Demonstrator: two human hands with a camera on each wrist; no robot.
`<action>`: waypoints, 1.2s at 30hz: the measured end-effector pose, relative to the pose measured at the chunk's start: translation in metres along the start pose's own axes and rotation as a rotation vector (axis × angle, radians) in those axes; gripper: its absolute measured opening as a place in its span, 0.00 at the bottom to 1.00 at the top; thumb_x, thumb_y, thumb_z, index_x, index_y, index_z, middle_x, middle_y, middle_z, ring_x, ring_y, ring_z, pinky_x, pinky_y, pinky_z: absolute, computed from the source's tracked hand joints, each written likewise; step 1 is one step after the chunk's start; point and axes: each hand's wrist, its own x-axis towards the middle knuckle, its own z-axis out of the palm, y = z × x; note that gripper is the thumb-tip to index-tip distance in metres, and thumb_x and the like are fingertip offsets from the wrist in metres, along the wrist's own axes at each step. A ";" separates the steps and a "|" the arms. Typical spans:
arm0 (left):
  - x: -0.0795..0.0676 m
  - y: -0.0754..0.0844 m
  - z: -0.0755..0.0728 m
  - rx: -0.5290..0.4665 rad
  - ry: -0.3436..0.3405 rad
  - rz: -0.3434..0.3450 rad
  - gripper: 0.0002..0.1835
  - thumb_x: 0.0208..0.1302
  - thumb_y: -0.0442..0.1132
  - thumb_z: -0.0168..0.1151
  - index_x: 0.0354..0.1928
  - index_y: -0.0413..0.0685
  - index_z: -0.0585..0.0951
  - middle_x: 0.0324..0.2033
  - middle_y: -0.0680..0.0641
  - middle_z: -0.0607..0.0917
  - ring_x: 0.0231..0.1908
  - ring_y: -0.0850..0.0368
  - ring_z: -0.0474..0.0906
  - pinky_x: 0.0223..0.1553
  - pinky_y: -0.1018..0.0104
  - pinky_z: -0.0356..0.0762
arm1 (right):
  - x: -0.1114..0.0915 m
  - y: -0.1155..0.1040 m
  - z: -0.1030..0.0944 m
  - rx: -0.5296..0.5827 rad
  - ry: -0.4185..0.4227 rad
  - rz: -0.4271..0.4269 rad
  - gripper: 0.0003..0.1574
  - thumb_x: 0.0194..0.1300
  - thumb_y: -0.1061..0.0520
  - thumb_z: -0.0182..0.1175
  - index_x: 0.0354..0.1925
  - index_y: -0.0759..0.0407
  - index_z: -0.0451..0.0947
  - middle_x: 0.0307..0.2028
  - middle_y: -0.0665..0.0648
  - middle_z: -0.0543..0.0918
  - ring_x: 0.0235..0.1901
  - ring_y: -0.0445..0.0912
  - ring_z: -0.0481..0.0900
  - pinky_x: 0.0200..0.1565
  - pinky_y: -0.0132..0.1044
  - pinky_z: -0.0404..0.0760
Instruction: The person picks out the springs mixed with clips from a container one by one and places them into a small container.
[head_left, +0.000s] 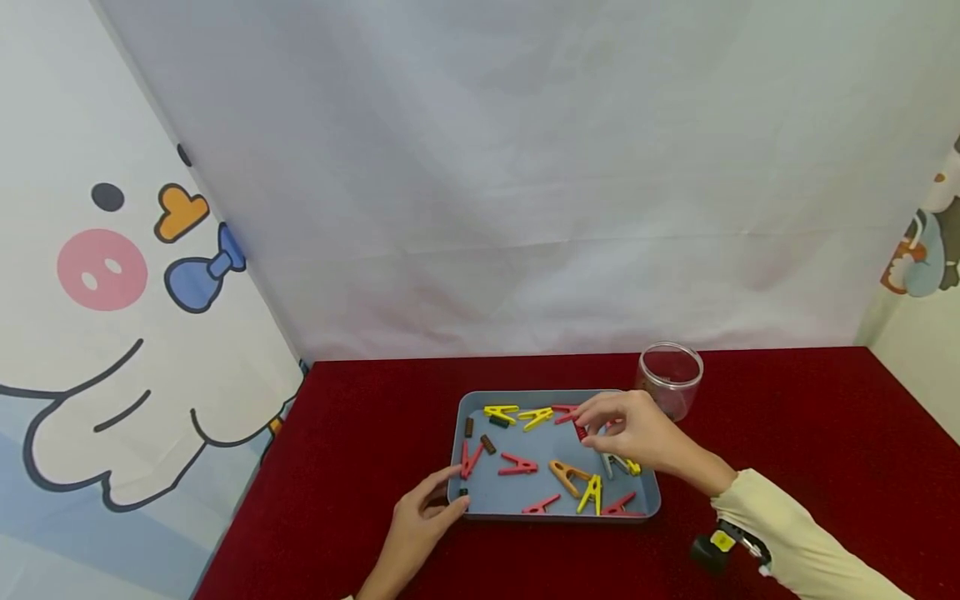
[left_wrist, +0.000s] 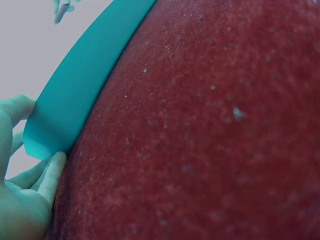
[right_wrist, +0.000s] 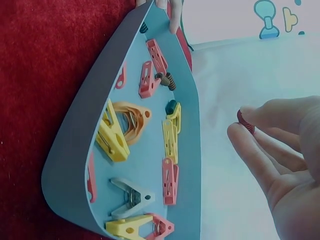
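Observation:
In the head view my right hand [head_left: 633,429] is raised over the right part of a blue-grey tray [head_left: 510,492]. Between thumb and fingertip it pinches a small dark red spring [right_wrist: 245,121], whose coils show in the right wrist view. My left hand [head_left: 420,517] grips the tray's near left corner, fingers at its wall in the left wrist view. Plastic clips lie scattered inside: several red clips [head_left: 517,465], yellow clips [head_left: 501,412], an orange clip [right_wrist: 131,122] and a grey clip [right_wrist: 132,197]. Brown springs [head_left: 488,444] and a dark green spring [head_left: 498,422] lie among them.
A clear glass jar [head_left: 671,383] stands behind the tray's far right corner, partly behind my right hand. Dark red cloth [head_left: 360,450] covers the table. A pale curtain [head_left: 525,208] rises at the back, and a cartoon-printed sheet [head_left: 112,375] hangs at the left.

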 end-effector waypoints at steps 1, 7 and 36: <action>0.000 0.000 0.000 0.000 0.000 0.003 0.26 0.60 0.45 0.66 0.61 0.54 0.75 0.58 0.42 0.74 0.50 0.50 0.77 0.41 0.67 0.78 | 0.000 0.000 -0.001 0.000 0.003 0.001 0.09 0.55 0.59 0.70 0.38 0.55 0.86 0.44 0.57 0.83 0.38 0.45 0.80 0.37 0.34 0.81; -0.001 0.000 0.000 -0.010 -0.004 0.002 0.26 0.60 0.45 0.66 0.61 0.53 0.75 0.57 0.41 0.75 0.49 0.51 0.77 0.41 0.67 0.78 | -0.003 0.001 -0.007 -0.007 0.015 0.002 0.09 0.55 0.59 0.70 0.37 0.56 0.86 0.44 0.57 0.83 0.39 0.47 0.80 0.37 0.33 0.80; 0.001 -0.001 -0.001 0.008 -0.004 0.008 0.26 0.60 0.45 0.66 0.61 0.56 0.75 0.58 0.42 0.74 0.50 0.50 0.77 0.41 0.67 0.78 | -0.008 0.007 -0.035 -0.063 0.059 0.023 0.10 0.54 0.63 0.70 0.37 0.62 0.85 0.45 0.58 0.83 0.40 0.48 0.81 0.36 0.33 0.81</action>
